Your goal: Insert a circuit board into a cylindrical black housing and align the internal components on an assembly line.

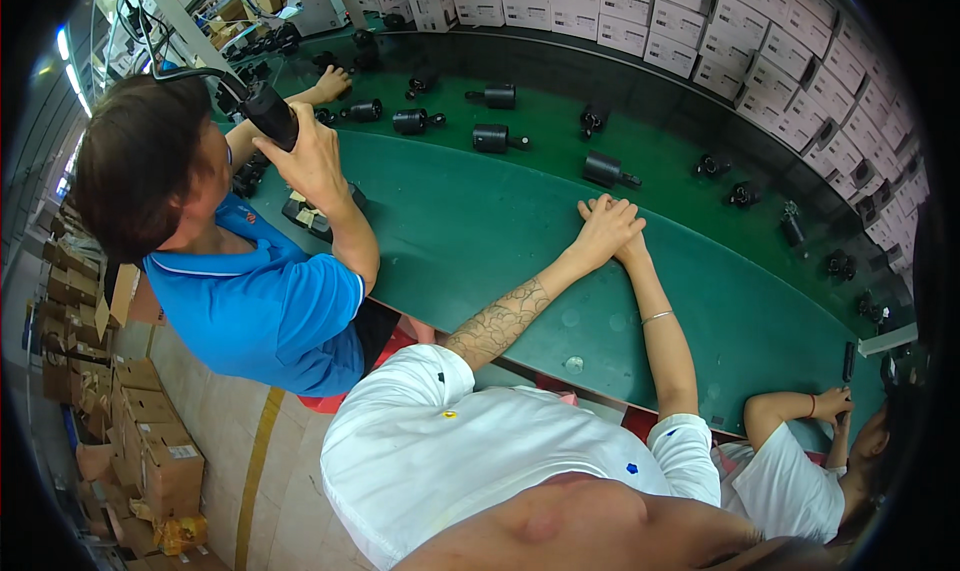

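Note:
My left hand (604, 233) lies across my right hand (635, 251) near the far edge of the green tabletop (490, 241). The left fingers are slightly bent and spread over the right hand, with no part or tool visible in them. Most of the right hand's fingers are hidden underneath. Just beyond my hands, a black cylindrical part with a short shaft (605, 169) lies on its side on the green strip behind the tabletop.
More black cylinders (492, 138) and small black fittings (742, 194) lie spaced along the green strip (560, 141). White boxes (690, 21) are stacked behind it. On my left, a person in blue (270, 291) grips a black handheld tool (268, 111). Another person (790, 481) sits at right.

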Demonstrator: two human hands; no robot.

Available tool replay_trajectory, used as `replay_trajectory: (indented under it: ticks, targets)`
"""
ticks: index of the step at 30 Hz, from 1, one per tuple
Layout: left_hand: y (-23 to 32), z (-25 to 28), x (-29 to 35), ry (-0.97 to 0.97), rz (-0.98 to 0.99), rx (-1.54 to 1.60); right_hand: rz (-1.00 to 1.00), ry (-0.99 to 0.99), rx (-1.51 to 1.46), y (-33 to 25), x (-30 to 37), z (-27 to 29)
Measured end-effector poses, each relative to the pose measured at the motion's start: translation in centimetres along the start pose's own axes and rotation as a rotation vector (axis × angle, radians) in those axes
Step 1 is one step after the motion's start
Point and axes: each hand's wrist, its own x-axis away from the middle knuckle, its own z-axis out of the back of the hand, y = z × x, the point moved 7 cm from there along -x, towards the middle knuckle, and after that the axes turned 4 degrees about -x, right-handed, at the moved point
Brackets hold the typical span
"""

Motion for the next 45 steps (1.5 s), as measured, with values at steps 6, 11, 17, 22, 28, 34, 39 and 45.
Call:
replay_trajectory:
  ticks: [6,11,17,22,28,34,39,45]
  targets:
    - [0.2,0.6,0.0,0.006,0.006,0.034,0.002,0.0,0.001,0.1,0.0,0.6]
    - [0.5,0.7,-0.2,0.015,-0.003,0.035,-0.015,-0.014,0.012,0.1,0.3,0.1]
    - [0.6,0.6,-0.2,0.016,-0.007,0.032,-0.034,0.0,0.035,0.3,0.5,0.3]
    - [1.0,0.8,-0.3,0.028,-0.006,0.028,-0.028,0.017,0.039,0.3,0.5,1.0]
    - [1.2,0.3,-0.2,0.018,-0.005,0.011,-0.031,0.014,0.023,0.4,0.5,1.5]
    - [1.5,0.1,-0.3,0.007,-0.016,0.018,-0.041,-0.035,0.041,0.6,1.2,0.7]
    - [1.7,0.0,-0.4,0.044,-0.015,0.006,-0.011,0.008,-0.004,0.8,1.5,0.3]
    - [1.8,0.2,-0.4,0.028,-0.012,0.018,-0.022,0.021,0.0,0.8,1.4,0.7]
